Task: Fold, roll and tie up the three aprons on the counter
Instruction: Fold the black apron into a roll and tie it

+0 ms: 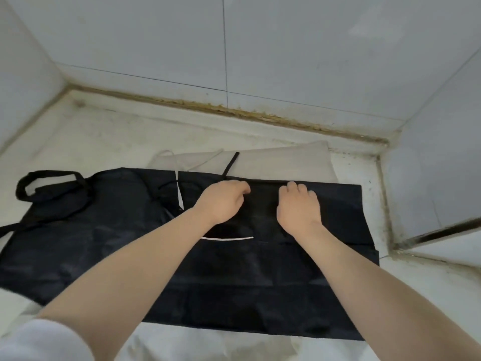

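Observation:
A black apron (234, 277) lies spread flat across the white counter (91, 136), its neck loop (52, 188) at the left. A grey apron (281, 162) lies under it and shows past the far edge, with a black strap (230, 162) and a white strap (177, 175) crossing it. My left hand (221, 201) and my right hand (298, 204) are side by side at the black apron's far edge, fingers curled onto the fabric there. Whether they pinch the edge is hidden. A third apron is not distinguishable.
Tiled walls (286, 48) close in behind and on both sides, with a stained joint (234, 110) along the back. A dark gap (442, 233) runs at the right wall. Bare counter lies at the far left and back.

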Demonstrator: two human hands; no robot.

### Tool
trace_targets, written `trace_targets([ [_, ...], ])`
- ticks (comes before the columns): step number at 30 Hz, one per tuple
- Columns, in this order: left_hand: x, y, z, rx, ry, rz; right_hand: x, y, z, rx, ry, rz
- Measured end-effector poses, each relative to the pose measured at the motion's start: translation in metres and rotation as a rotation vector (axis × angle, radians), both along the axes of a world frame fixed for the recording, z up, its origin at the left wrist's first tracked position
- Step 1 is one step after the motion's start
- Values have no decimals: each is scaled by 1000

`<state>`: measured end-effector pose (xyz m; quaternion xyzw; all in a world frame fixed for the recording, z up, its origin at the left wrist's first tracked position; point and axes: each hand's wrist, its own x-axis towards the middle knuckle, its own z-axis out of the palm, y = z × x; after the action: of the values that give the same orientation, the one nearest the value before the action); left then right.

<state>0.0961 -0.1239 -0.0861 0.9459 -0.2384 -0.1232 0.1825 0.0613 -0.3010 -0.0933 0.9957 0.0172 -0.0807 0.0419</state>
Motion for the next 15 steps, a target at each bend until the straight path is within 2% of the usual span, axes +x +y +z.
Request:
trace_targets([
  [3, -9, 43, 6, -38, -195, 13, 0, 45, 9, 422, 55, 28],
  [4, -13, 63, 5, -34, -215, 12, -1, 66, 10, 499, 73, 39],
  [6, -15, 93, 3, 5, -192, 10, 1, 96, 9, 513, 94, 61],
  [9, -13, 132, -2, 76, -8, 34, 9, 133, 3, 537, 121, -18],
  [13, -8, 159, -12, 66, 178, 15, 18, 164, -4, 445, 178, -131],
  [15, -8, 166, -21, 47, 204, 0, 19, 176, -8, 401, 159, -175],
])
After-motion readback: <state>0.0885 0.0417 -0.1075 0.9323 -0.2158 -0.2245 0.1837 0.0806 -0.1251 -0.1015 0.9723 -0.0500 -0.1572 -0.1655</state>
